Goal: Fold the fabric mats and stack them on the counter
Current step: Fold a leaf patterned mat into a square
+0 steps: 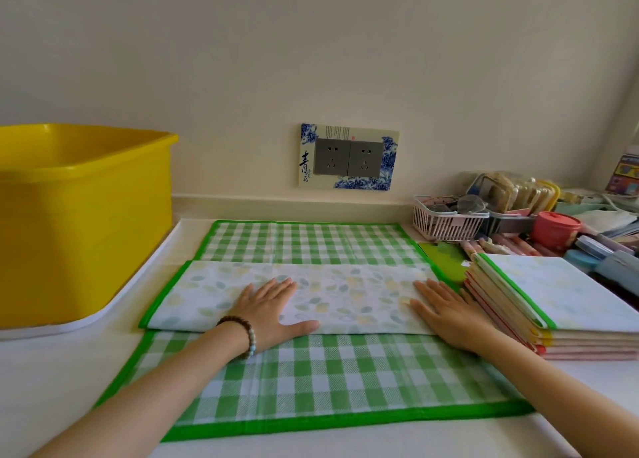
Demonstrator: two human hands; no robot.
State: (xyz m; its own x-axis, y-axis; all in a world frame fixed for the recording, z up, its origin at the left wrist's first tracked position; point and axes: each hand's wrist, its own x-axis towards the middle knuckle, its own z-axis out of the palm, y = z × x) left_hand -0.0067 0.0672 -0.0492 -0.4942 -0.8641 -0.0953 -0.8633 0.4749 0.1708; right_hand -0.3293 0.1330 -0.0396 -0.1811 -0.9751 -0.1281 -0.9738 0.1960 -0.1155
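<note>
A green checked mat [311, 381] lies spread flat on the pale counter [52, 381], filling the lower middle of the frame, its bright green border running along the near edge. Across its middle lies a leaf-print band [332, 295] of cloth with a green edge at its left end (whether this is a folded flap of the same mat or a second mat, the view does not settle). Both hands press down on that band with straight, spread fingers and grip nothing: the left hand [273, 310] lies palm-down at centre, a beaded bracelet [243, 336] on its wrist, and the right hand [449, 316] lies flat at the band's right end. Just beside the right hand, at the right edge of the frame, sits a stack of folded mats [560, 302], the top one pale with a green border. A yellow tub [83, 215] stands at the left on a white tray [114, 302]. On the wall at centre is a double socket [349, 156] in a blue-flowered frame. At the upper right, behind the stack, are a white basket [446, 224] and a red lidded pot [555, 229] among other clutter.
</note>
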